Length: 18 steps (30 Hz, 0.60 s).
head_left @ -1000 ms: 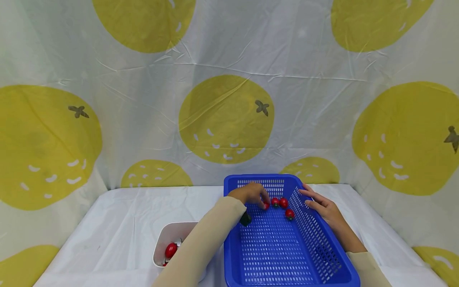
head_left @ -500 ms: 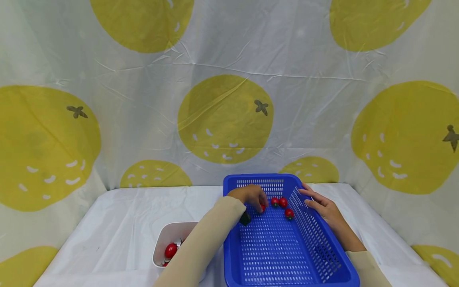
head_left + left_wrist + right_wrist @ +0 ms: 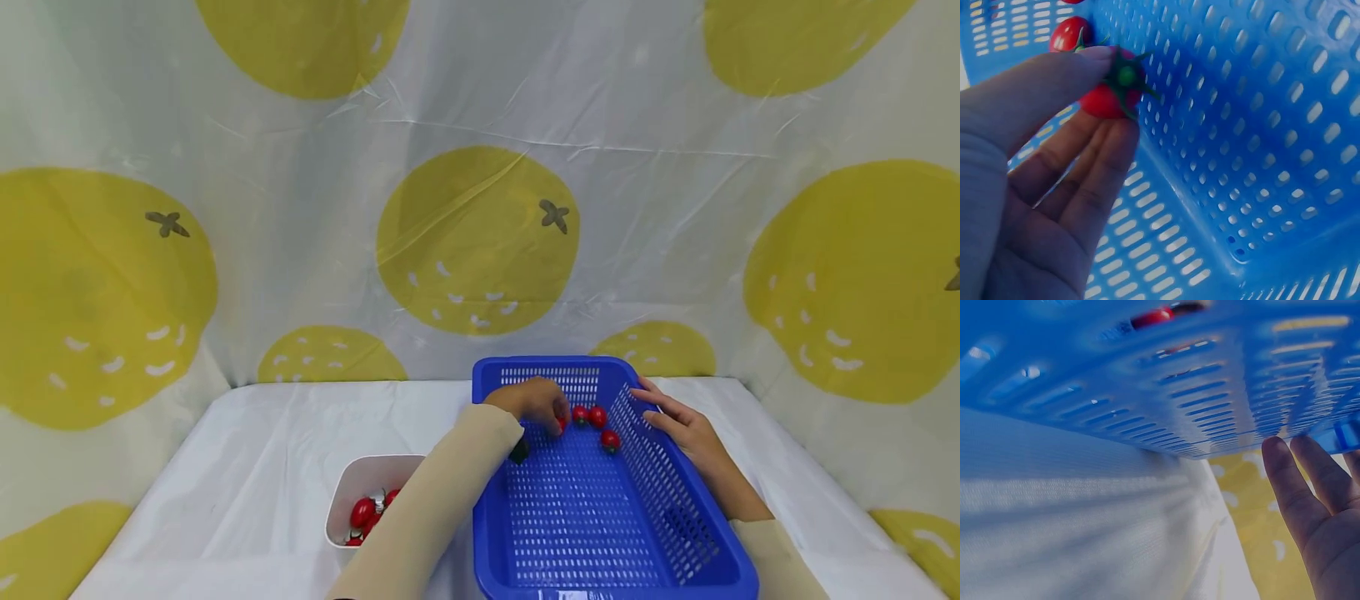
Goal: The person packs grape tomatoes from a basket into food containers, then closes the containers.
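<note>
White cloth under basket — patterned sheeting behind.

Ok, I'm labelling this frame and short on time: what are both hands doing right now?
Left hand: closed, pinching a red tomato between thumb and fingers.
Right hand: open, holding nothing, fingers at the blue basket's right side.

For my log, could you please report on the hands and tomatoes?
Left hand pinches tomato inside basket. Right hand at basket's side. Three other tomatoes lie nearby; no obstruction visible.
</note>
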Available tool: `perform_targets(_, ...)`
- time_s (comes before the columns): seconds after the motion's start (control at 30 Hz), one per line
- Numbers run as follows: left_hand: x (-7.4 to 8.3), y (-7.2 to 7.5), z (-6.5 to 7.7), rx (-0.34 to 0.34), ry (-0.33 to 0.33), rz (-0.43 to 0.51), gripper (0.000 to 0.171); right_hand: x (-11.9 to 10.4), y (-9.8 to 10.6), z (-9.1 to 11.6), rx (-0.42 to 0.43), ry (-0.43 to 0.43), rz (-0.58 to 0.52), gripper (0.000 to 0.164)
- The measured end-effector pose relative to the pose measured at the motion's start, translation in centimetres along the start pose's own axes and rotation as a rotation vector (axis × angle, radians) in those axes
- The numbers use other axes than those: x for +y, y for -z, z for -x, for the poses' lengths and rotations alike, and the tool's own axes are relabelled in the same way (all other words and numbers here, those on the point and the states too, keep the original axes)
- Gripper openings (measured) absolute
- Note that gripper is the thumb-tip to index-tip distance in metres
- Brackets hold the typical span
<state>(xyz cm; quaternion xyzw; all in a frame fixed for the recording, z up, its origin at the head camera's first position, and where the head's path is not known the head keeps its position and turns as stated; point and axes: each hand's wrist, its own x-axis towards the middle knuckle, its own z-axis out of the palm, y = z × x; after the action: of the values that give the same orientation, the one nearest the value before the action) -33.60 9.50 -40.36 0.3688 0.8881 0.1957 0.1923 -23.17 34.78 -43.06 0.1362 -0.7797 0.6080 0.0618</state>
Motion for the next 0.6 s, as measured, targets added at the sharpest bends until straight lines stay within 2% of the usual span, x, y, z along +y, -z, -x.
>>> perform_targets(0.33,0.8,0.8,-0.4,0.004,-0.062,0.019,0.023,0.0,0.0,-0.2,0.005,0.004,0.109,0.043)
perform_targets(0.6,1.2,1.6,-0.9,-0.002,-0.124,0.020,0.023,-0.1,0.1,-0.5,0.009,-0.006,0.110,0.042)
